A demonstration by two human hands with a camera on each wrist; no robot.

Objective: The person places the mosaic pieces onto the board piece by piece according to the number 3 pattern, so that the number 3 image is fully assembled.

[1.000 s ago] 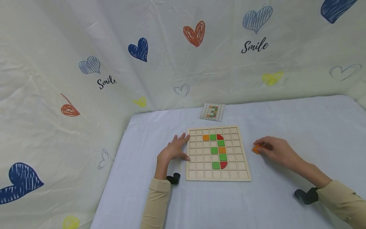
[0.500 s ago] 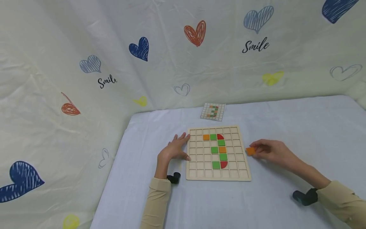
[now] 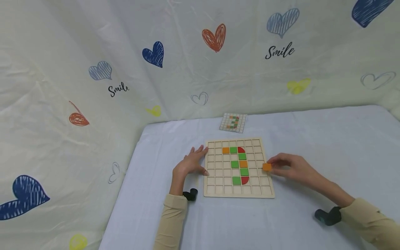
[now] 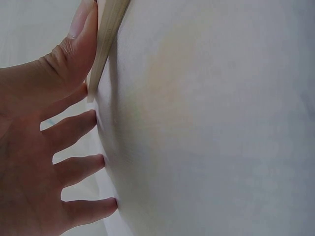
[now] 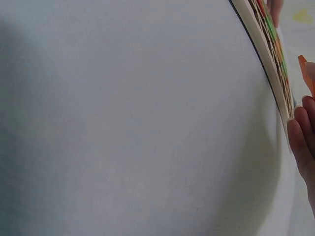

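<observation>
A square wooden grid board (image 3: 218, 191) lies on the white cloth. Set in its cells are green squares, orange squares and red rounded pieces, such as the green tile (image 3: 235, 164) and the red tile (image 3: 245, 180). My left hand (image 3: 189, 164) spreads along the board's left side, thumb and index finger at the edge; the left wrist view shows the thumb (image 4: 81, 37) against the rim. Between thumb and fingertips my right hand (image 3: 292, 166) pinches an orange square tile (image 3: 267, 167), which overlaps the board's right edge in the head view. Its other fingers (image 5: 298, 137) trail below the tile.
Behind the board lies a small pattern card (image 3: 233, 123) with a printed grid and coloured cells. A pale curtain (image 3: 175, 80) with hearts and "Smile" lettering hangs at the table's far edge. Black wrist devices (image 3: 328, 216) sit at both sleeves.
My right hand, pinching the orange tile, has moved left from the cloth to the board's right edge. My left hand has stayed at the board.
</observation>
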